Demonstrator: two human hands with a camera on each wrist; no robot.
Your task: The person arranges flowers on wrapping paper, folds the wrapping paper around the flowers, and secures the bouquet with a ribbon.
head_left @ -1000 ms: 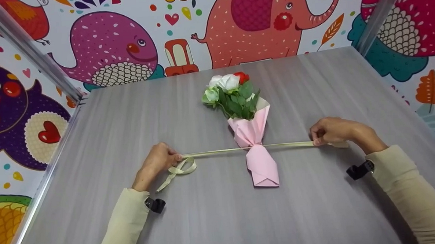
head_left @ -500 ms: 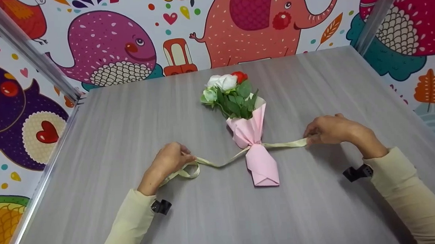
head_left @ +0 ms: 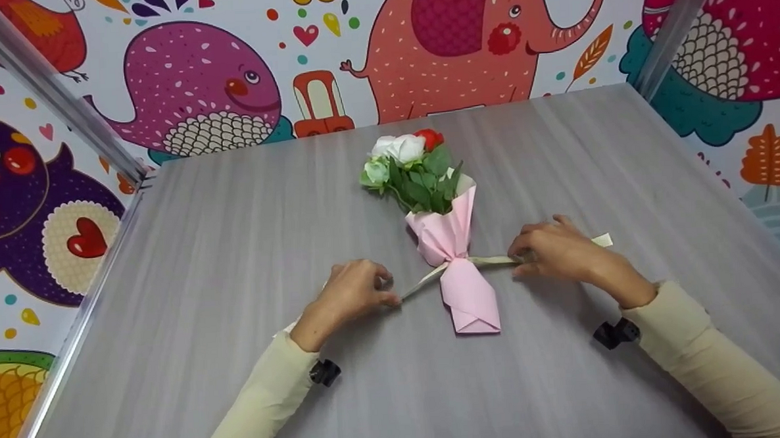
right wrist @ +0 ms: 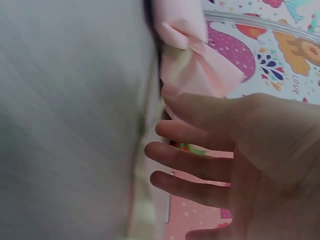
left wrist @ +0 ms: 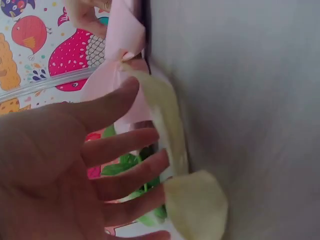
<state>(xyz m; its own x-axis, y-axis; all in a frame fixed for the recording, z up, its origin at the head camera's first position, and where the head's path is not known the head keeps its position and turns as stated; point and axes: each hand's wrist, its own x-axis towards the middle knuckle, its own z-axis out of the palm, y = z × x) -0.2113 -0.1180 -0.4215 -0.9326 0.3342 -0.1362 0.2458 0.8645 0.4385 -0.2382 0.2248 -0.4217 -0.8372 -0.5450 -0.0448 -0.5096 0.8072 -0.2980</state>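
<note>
The left hand (head_left: 354, 298) lies on the grey table (head_left: 246, 251) just left of the bouquet (head_left: 444, 233), its fingertips on the cream ribbon (head_left: 426, 282) where it leaves the pinched waist of the pink wrap; from the head view I cannot tell if the fingers pinch it or only press it. The right hand (head_left: 553, 251) rests on the ribbon's other side, just right of the waist, and the ribbon's end (head_left: 601, 240) pokes out behind its knuckles. The bouquet lies mid-table, flowers toward the far wall. In the left wrist view, the left hand (left wrist: 75, 165) shows straight, spread fingers, with the ribbon (left wrist: 172, 135) running along their tips to the wrap (left wrist: 122, 35). In the right wrist view, the right hand (right wrist: 230, 155) likewise has straight, loosely spread fingers beside the ribbon (right wrist: 147, 165), close below the wrap (right wrist: 197, 55).
</note>
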